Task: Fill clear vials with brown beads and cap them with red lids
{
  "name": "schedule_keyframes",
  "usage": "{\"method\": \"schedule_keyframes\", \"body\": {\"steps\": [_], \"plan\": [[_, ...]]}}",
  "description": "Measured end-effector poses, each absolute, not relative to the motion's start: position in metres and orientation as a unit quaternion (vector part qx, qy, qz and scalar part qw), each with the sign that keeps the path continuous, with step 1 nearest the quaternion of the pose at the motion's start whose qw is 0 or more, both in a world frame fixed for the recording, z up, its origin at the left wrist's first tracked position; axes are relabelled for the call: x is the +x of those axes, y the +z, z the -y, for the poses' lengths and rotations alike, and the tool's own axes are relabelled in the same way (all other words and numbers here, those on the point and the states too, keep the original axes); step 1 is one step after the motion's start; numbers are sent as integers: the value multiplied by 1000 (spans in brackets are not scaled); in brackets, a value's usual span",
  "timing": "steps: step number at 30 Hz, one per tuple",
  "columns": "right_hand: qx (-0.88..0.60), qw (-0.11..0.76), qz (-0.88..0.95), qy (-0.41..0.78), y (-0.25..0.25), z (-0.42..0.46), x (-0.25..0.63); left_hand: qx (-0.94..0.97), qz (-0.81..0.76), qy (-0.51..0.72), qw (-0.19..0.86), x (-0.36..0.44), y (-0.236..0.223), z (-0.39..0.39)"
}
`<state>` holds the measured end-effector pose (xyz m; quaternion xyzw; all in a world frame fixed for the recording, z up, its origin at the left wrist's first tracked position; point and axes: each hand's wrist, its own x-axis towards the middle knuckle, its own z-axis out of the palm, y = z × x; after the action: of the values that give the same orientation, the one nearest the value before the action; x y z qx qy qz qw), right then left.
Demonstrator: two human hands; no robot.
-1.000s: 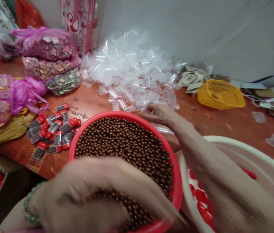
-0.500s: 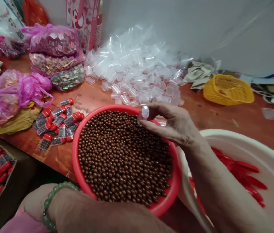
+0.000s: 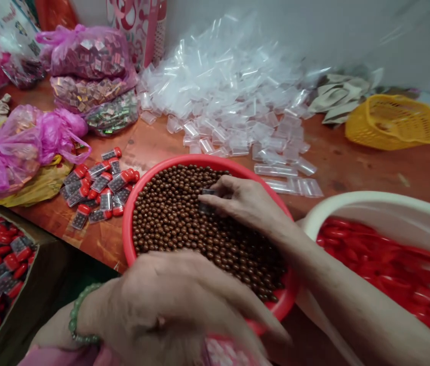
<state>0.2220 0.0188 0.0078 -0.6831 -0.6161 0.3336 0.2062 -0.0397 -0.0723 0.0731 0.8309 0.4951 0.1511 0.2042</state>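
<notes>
A red bowl (image 3: 128, 223) full of shiny brown chocolate-like balls (image 3: 173, 213) stands in front of me. My right hand (image 3: 238, 199) pinches a small clear plastic box (image 3: 207, 199) between thumb and fingers, low against the balls. The far end of the box is hidden by my fingers. My left hand (image 3: 184, 295), with a green bead bracelet (image 3: 80, 317) at the wrist, is over the bowl's near rim. Its fingers are blurred but stretched out to the right, with nothing visible in them.
A heap of clear plastic boxes (image 3: 222, 96) lies behind the bowl. Filled boxes with red caps (image 3: 102, 185) lie to its left, and more are in a carton (image 3: 35, 223). A white tub (image 3: 356, 199) of red caps (image 3: 382, 269) stands right, near a yellow basket (image 3: 394, 127). Pink bags (image 3: 5, 147) are at left.
My right hand has gone from above the bowl's far rim down to the balls, carrying the clear box. My left hand has come further into view at the near rim. The view has shifted slightly.
</notes>
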Motion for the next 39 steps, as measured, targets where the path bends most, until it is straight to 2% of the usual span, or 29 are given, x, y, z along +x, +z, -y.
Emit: {"method": "schedule_keyframes", "body": {"steps": [2,4,8,13,16,24,33,36,39], "plan": [[-676,197,598,382,7,-17,222,876,-362,193,253,-29,59,47],[-678,191,559,437,7,-14,221,899,-295,197,256,-20,41,38],[-681,164,483,525,8,-11,216,916,-353,105,159,-11,13,47],[-640,141,408,636,6,-11,215,927,-350,70,115,-2,3,45],[-597,163,354,701,5,-13,216,927,-350,76,113,2,2,38],[-526,188,317,766,6,-12,204,915,-322,161,182,6,0,17],[-504,222,375,746,21,-3,203,821,-273,307,397,7,18,-5],[-543,203,480,659,26,-2,207,767,-319,312,462,6,30,-10],[-572,184,608,519,26,-3,212,753,-327,273,502,6,37,-12]]}}
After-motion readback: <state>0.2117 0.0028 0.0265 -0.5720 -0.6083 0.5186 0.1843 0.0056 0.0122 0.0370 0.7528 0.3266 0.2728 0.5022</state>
